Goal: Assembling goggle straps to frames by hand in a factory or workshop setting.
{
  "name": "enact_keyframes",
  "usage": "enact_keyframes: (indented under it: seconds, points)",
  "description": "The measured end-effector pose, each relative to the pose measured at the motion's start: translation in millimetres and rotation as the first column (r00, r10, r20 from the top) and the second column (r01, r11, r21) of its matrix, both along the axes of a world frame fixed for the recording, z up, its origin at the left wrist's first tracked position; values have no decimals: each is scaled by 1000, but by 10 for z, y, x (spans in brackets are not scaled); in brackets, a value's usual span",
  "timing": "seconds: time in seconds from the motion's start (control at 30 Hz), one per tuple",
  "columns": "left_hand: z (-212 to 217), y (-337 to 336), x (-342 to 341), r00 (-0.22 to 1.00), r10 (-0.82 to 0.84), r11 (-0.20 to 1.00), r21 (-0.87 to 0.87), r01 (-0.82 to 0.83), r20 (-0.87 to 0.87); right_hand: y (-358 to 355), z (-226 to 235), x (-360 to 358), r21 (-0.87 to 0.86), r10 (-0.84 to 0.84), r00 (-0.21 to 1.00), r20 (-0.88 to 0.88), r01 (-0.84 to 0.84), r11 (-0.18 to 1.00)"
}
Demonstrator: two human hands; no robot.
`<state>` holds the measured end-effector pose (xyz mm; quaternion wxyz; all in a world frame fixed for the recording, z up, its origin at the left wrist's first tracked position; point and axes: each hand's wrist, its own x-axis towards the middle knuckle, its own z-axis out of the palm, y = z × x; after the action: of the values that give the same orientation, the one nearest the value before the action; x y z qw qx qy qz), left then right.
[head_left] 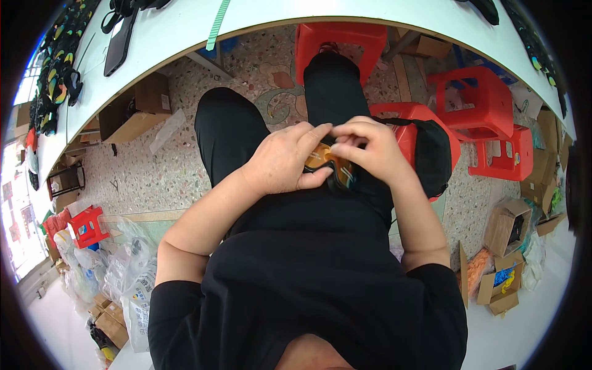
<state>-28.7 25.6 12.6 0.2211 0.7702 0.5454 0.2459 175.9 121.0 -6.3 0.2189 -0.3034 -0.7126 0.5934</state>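
A pair of goggles [343, 174] with an orange, mirror-like lens and a dark frame lies over my lap, between my two hands. My left hand [280, 159] wraps the goggles from the left, its fingers along the upper edge and its thumb under the lower edge. From the right, my right hand [375, 148] curls its fingers at the upper edge, with the thumb by the lens. The fingertips of both hands nearly meet at the top. My hands cover much of the frame, and I cannot make out any strap.
A white table [265, 13] curves across the front, bearing a phone [121, 44] and heaped goggles [61, 68] at the left. Red stools [478, 102] stand at the right. A black bag-like item [431, 157] rests on one. Cardboard boxes [507, 228] and plastic bags [126, 265] lie around.
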Motion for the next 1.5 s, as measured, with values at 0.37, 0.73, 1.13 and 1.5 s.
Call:
enact_keyframes:
  seconds: [0.37, 0.73, 1.13, 1.5]
  points:
    - [-221, -103, 118, 975, 220, 974, 46, -221, 9, -523, -30, 215, 749, -62, 996, -58, 85, 657]
    - [-129, -225, 147, 976, 215, 954, 210, -214, 19, -302, 154, 265, 524, -29, 999, -29, 40, 851]
    - [139, -185, -34, 994, -36, 932, 363, -3, 101, -414, -99, 232, 190, -80, 987, -141, 106, 976]
    - [-33, -230, 5, 951, -90, 917, 396, -36, 294, -450, -115, 149, 243, -43, 992, -122, 72, 967]
